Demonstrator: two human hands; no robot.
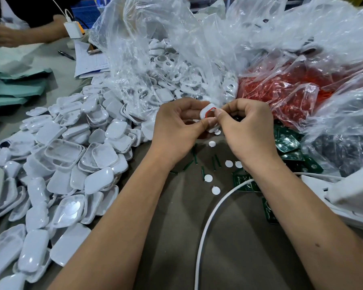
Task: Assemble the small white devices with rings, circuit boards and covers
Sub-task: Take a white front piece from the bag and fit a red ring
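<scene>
Both hands meet at the middle of the table around one small white device shell with a thin red ring along its rim. My left hand grips the shell from the left. My right hand pinches the shell and ring from the right, thumb pressed on the rim. A large heap of white covers lies to the left. Green circuit boards lie to the right, partly under my right forearm. A clear bag of red rings sits behind my right hand.
A clear bag of white shells with holes stands behind the hands. Small white discs and green strips lie on the brown table. A white cable runs under my right arm to a white power strip. Another person's arm is at far left.
</scene>
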